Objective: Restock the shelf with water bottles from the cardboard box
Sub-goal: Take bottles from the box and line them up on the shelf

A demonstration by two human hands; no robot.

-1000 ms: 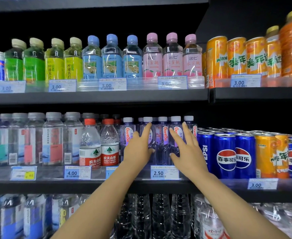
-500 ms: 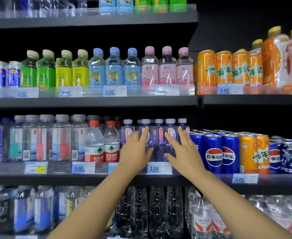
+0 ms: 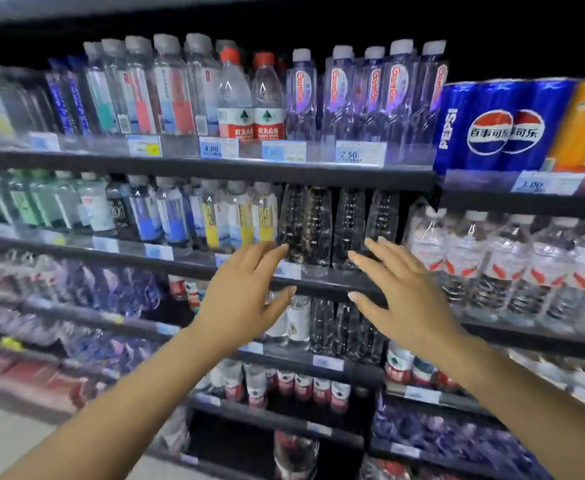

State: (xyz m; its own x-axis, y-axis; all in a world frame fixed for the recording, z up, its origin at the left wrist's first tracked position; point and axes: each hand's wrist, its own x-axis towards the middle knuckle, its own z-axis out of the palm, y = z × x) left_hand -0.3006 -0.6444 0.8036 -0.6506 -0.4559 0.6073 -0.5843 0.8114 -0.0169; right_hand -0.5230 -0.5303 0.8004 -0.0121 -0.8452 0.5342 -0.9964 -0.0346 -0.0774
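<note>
Both our hands are empty, fingers spread and relaxed. Left hand (image 3: 246,299) and right hand (image 3: 405,299) hover in front of the shelf (image 3: 318,284), a gap between them, touching nothing that we can tell. Frame is blurry.

Just beyond the fingertips stand dark clear bottles (image 3: 318,226), a row across the gap between our hands. Above the hands, the purple bottles (image 3: 370,95) row looks full to the front edge. Right of the right hand are white-label bottles (image 3: 492,268), also packed.

The cardboard box is not in view, so we cannot tell how many bottles remain in it. Judging by the rows near the hands, this section looks largely stocked. What is left: likely fetching more bottles, since we hold none now.
</note>
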